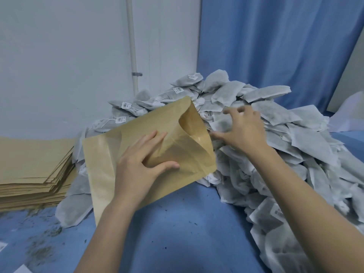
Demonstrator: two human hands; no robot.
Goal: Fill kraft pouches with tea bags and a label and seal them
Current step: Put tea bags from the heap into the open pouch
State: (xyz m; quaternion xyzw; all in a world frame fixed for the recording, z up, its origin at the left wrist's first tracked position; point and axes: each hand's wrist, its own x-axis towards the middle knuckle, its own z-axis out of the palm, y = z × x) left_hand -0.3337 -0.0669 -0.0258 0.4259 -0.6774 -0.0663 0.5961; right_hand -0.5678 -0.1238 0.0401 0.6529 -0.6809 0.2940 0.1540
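Filling had barely begun: left hand (137, 170) gripped 1 open, apparently empty kraft pouch (149, 154); right hand (240, 129), fingers spread wide, reached into the tea bags (275, 119) at 2 o'clock, with labelling and sealing outstanding.

Single view only: head-worn wide-angle camera, looks forward and down from person's own eye height. Both forearms enter from bottom edge, reach away from lens. Left hand (137, 170) and right hand (242, 133) sit close, mid-frame. Blue cloth-covered tabletop (187, 229) fills lower half, very near. Large heap of grey-white paper tea bags (285, 154) spreads centre to right edge. White wall (65, 62) upper left, blue curtain (275, 40) upper right, both just behind tabletop. Wide-angle bending visible at frame edges. No second view, no shared area.
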